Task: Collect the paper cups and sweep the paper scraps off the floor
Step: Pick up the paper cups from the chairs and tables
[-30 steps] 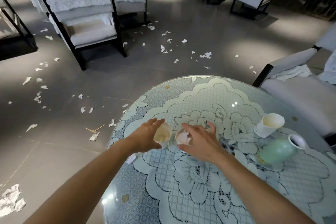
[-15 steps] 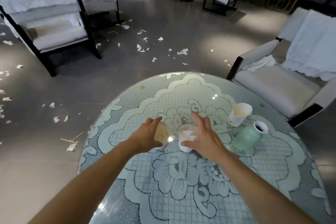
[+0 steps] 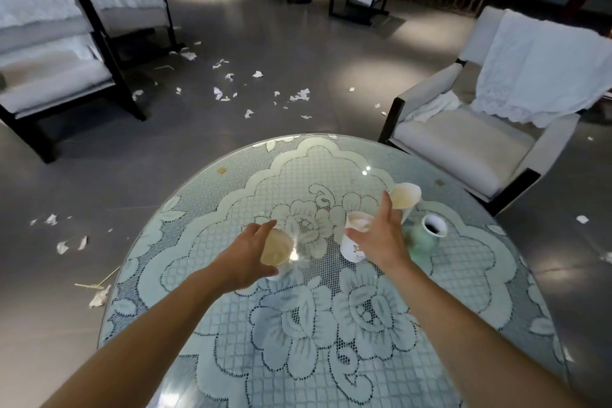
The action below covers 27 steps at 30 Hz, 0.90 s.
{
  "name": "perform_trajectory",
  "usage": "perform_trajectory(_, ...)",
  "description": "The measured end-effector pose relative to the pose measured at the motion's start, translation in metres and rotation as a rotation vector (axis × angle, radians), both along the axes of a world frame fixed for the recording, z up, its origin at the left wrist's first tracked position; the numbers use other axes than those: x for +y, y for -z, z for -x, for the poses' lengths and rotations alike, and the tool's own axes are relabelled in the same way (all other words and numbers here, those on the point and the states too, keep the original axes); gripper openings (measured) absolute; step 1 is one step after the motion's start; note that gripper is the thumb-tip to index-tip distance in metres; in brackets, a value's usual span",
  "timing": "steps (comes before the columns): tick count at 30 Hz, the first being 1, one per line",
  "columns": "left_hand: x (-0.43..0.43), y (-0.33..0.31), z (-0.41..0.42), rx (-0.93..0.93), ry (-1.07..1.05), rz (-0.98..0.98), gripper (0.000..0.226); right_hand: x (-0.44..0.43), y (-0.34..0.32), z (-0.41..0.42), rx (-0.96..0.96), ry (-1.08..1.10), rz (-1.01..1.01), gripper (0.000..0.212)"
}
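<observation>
Lacy glass table (image 3: 331, 341): left hand (image 3: 246, 258), right hand (image 3: 381, 238) fingers curl round paper cups (image 3: 276, 250).

L arm (image 3: 149, 325) and R arm (image 3: 463, 325) bare, reaching fwd. L hand (image 3: 246, 255) grips cup (image 3: 275, 250): index over far rim, thumb on near side. R hand (image 3: 381, 237) back-up, thumb and fingers round 2nd cup (image 3: 354, 242), index stretched fwd. Hands apart.

just one camera here, worn on the person's head, wide-angle, looking forward and down. the round desk (image 3: 331, 325) sits close underneath and fills the lower half, both forearms reaching in from the bottom edge. further out it catches the floor (image 3: 298, 43) and armchairs (image 3: 463, 142) beyond.
</observation>
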State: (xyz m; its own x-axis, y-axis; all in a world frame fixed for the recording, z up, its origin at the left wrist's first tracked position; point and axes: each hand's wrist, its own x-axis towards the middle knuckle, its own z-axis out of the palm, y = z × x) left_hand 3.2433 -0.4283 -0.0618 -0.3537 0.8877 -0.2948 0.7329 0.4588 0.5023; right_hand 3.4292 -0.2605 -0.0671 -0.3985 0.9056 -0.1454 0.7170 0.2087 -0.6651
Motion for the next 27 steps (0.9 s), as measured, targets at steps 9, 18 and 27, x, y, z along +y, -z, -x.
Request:
perform_trajectory(9, 0.002, 0.0, 0.012, -0.007, 0.016, 0.006, 0.096, 0.023, -0.001, 0.009, -0.055, 0.079, 0.08, 0.105)
perform_trajectory(18, -0.008, -0.008, 0.017, 0.014, 0.001, -0.012, 0.095, 0.021, -0.003, 0.017, 0.083, -0.003, 0.027, 0.078)
perform_trajectory(27, -0.025, -0.053, 0.0, 0.079, -0.094, -0.034, 0.095, -0.018, -0.059, 0.041, 0.184, -0.339, -0.039, 0.083)
